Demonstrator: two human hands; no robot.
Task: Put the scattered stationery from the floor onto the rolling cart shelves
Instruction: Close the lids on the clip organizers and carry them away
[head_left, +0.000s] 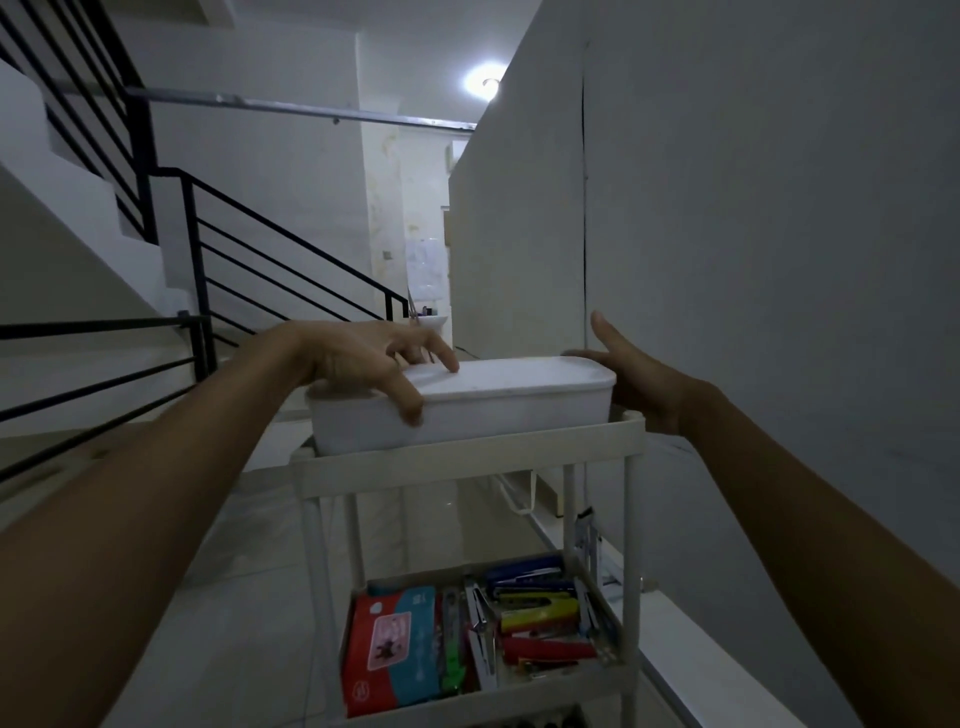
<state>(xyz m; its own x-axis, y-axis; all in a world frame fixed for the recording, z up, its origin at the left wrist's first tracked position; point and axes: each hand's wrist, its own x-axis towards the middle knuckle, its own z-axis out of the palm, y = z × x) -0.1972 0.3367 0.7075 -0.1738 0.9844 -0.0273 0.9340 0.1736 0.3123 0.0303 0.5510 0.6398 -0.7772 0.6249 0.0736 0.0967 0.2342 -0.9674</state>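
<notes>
white box (493, 410) sits on the cart's top shelf (467, 460), at its left edge. left hand (358, 358) grips its left end; right hand (639, 384), fingers straight, beside the right end. probably light, stiff, slippery: hold both ends.

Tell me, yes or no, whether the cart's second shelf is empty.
No: the second shelf holds a red packet and a row of coloured stationery beside it.
</notes>
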